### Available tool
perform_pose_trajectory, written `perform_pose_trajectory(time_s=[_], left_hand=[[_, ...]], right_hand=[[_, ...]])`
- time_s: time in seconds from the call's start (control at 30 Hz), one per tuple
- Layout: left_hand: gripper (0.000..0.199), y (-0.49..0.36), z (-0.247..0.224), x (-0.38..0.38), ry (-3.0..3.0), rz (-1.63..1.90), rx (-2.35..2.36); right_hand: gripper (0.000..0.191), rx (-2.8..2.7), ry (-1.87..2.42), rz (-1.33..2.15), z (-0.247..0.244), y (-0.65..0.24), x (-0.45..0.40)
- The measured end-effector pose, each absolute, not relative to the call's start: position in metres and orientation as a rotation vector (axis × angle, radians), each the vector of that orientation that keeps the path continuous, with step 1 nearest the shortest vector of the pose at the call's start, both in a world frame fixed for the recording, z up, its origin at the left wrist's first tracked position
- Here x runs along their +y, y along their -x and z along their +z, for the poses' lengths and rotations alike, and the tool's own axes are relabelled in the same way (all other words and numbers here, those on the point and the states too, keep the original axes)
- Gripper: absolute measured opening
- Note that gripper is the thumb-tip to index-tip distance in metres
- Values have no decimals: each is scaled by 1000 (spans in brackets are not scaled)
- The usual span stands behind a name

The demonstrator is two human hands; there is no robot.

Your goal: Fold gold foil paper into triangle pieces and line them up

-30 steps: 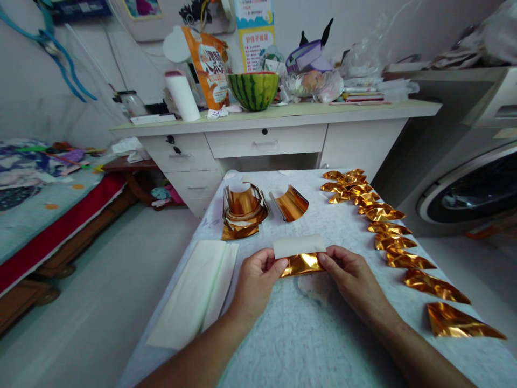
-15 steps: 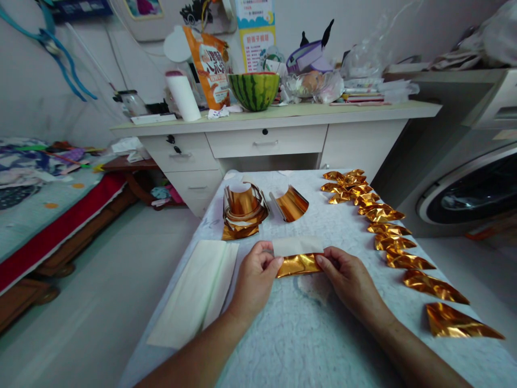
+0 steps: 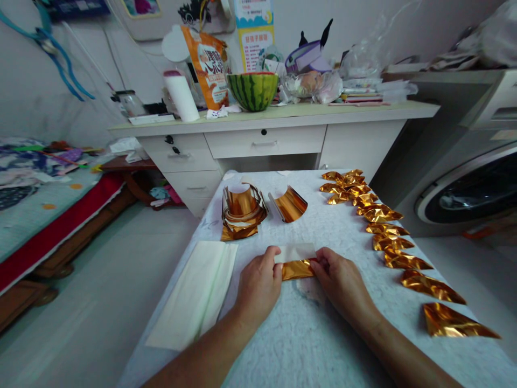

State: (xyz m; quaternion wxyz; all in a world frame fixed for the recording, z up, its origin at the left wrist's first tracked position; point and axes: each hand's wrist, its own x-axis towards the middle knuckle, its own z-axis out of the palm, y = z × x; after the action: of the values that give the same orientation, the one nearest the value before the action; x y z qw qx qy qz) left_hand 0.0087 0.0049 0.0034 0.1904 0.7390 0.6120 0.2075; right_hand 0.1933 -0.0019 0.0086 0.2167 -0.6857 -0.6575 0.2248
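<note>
White-blue cloth-covered table [image 3: 283, 334] before drawered desk [image 3: 266, 141] | left [image 3: 260, 283], right fingers [image 3: 321, 260] pinching gold foil [image 3: 298, 269]

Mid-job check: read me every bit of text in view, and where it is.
"好孩子": wall poster, heading; its last characters and smaller lines unreadable.
Orange pouch: large characters, too distorted to read surely.
Washing machine sticker: too blurred.
Held foil strip: no text visible.

Wall poster [image 3: 256, 48]: heading starts "好孩子", rest illegible. Orange pouch [image 3: 208, 73]: Chinese characters, blurred.
</note>
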Motion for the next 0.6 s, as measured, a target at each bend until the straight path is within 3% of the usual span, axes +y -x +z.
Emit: perform_pose_trajectory(time_s=[0.33, 0.6], left_hand=[[9, -9, 12, -2, -2456, 568, 1702], [24, -25, 1, -29, -2896, 721, 1084]], right_hand=[[10, -1883, 1980, 556, 6, -192, 0], [11, -1906, 1955, 534, 5, -191, -1]])
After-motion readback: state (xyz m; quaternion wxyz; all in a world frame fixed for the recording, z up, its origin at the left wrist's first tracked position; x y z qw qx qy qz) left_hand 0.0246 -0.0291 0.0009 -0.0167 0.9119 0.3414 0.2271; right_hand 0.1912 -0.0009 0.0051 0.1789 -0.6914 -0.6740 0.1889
